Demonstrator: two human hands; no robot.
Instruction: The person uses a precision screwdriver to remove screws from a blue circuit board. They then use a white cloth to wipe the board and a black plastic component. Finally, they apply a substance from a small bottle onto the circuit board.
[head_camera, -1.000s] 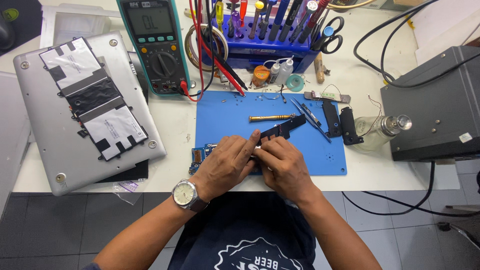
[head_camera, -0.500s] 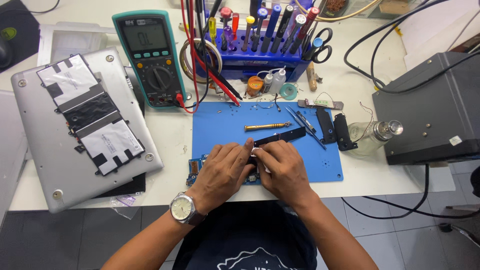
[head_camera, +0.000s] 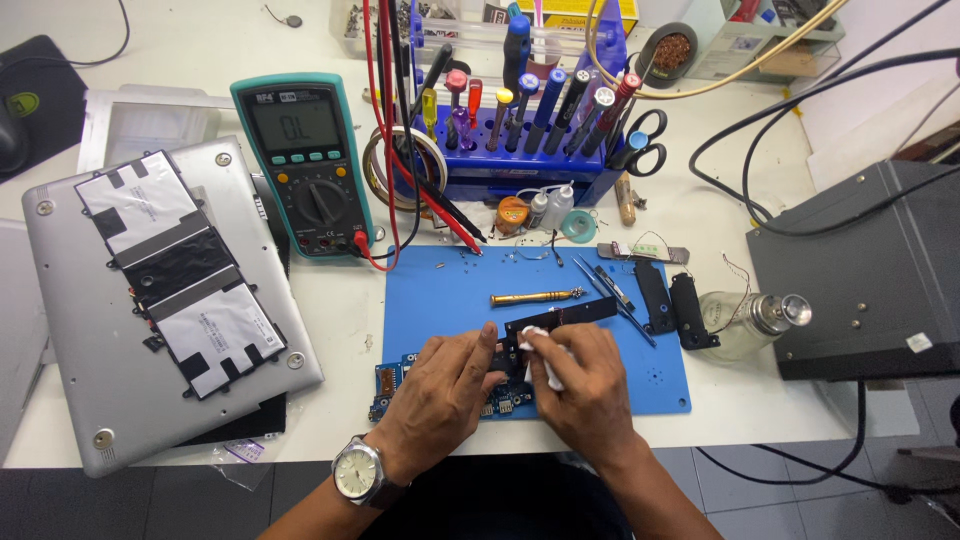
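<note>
Low centre, my left hand (head_camera: 440, 395) pins the blue circuit board (head_camera: 500, 400) as before, while my right hand's (head_camera: 585, 385) fingers have now pinched a white wipe (head_camera: 540, 350) onto it.

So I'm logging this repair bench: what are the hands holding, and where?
The left hand pins the blue circuit board at its middle on the blue mat. The right hand pinches a white wipe against it.

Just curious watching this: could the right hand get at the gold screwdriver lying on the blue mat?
Probably yes. The gold screwdriver lies on bare blue mat just beyond the right hand, nothing between. But that hand holds a white wipe against the circuit board.
</note>
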